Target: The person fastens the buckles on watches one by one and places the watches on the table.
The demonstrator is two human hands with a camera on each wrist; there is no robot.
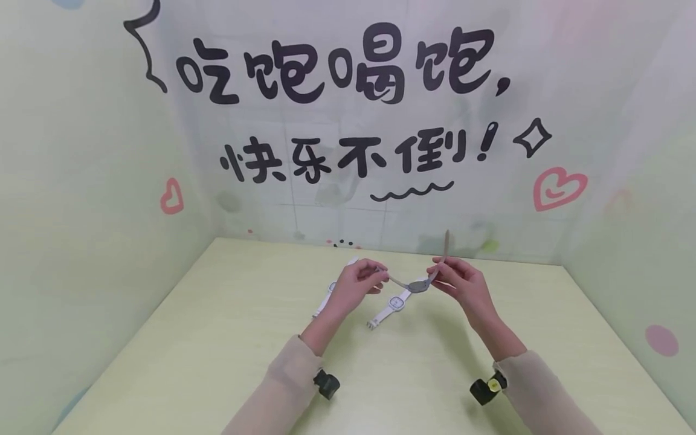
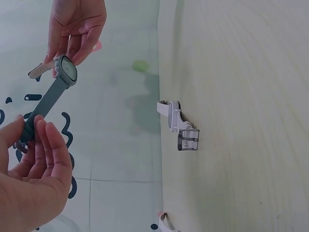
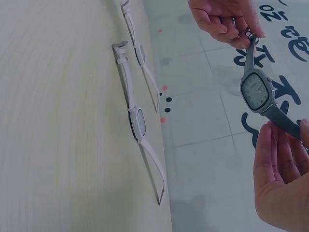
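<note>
A grey-green wristwatch [image 1: 418,286] is held stretched between both hands above the table. The left hand [image 1: 360,284] pinches its buckle end; the right hand [image 1: 462,279] pinches the other strap, whose free tip sticks up past the fingers. In the right wrist view the watch's squarish dial [image 3: 257,91] shows, with the strap running to a hand at each side. Below it a white wristwatch [image 1: 397,303] lies unbuckled on the table, partly overlapped by the held watch in the head view. A second white wristwatch [image 1: 331,289] lies further left, partly hidden behind the left hand.
The pale wooden table [image 1: 228,338] is bounded by a printed back wall [image 1: 348,211] with dark lettering, and by walls at the left and right. Dark wrist cameras [image 1: 327,385] hang under both cuffs, close over the table.
</note>
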